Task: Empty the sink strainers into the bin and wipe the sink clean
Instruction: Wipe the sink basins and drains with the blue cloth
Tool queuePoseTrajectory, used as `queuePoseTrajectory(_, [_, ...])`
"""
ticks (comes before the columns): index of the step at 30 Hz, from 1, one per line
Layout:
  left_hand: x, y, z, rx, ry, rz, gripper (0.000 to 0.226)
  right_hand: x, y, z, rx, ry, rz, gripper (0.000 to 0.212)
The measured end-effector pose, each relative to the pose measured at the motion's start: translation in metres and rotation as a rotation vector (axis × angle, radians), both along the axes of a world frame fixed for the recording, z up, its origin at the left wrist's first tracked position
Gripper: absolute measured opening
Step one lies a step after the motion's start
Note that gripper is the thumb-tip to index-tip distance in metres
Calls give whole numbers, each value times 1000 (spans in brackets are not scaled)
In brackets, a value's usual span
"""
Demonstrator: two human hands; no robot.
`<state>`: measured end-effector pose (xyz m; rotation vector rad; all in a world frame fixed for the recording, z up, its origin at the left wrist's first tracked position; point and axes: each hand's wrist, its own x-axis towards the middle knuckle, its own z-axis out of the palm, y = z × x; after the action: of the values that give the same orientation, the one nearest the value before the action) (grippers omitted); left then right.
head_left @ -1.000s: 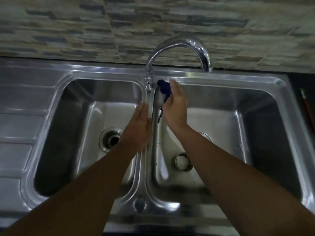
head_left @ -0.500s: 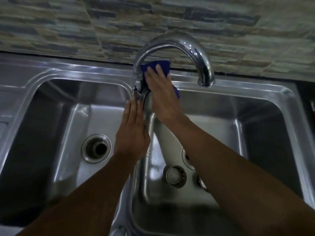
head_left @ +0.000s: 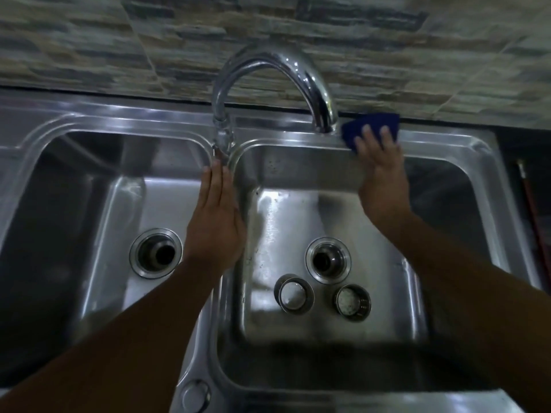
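A steel double sink (head_left: 286,135) fills the view. My right hand (head_left: 381,177) presses a blue cloth (head_left: 369,126) flat against the back rim of the right basin, just right of the tap spout. My left hand (head_left: 216,222) lies flat with straight fingers on the divider between the two basins, below the tap's base. Two steel strainers lie on the right basin's floor, one (head_left: 293,294) left and one (head_left: 352,302) right, below the open right drain (head_left: 327,260). The left drain (head_left: 156,253) is open too.
The curved chrome tap (head_left: 268,70) arches over the divider toward the right basin. A stone-patterned tile wall (head_left: 387,49) stands behind. A thin red stick (head_left: 533,216) lies on the dark counter at the far right. A round plug (head_left: 195,396) sits in the front rim.
My right hand has slid the blue cloth from the tap's base rightward along the back rim, past the spout. My left hand stayed on the divider. The camera view shifted, showing both strainers.
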<state>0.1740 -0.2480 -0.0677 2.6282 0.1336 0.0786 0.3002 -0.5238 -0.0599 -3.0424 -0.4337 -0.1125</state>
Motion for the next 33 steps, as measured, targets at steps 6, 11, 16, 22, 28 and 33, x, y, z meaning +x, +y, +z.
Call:
queuePoseTrajectory(6, [-1, 0, -2, 2, -28, -8, 67, -6, 79, -9, 35, 8, -246, 79])
queuePoseTrajectory(11, [-1, 3, -10, 24, -44, -10, 57, -19, 168, -12, 55, 21, 115, 75])
queuePoseTrajectory(16, [-2, 1, -5, 72, -27, -45, 56, -7, 127, -5, 1, 51, 226, 74])
queuePoseTrajectory(22, [-11, -5, 6, 143, 45, -57, 63, -6, 3, 7, -11, 99, -59, 80])
queuePoseTrajectory(28, [-10, -8, 2, 197, 38, -16, 63, 2, 22, 6, 50, 135, -272, 71])
queuePoseTrajectory(33, [-9, -6, -3, 289, 46, -47, 70, -5, 98, -4, 64, 101, -28, 76])
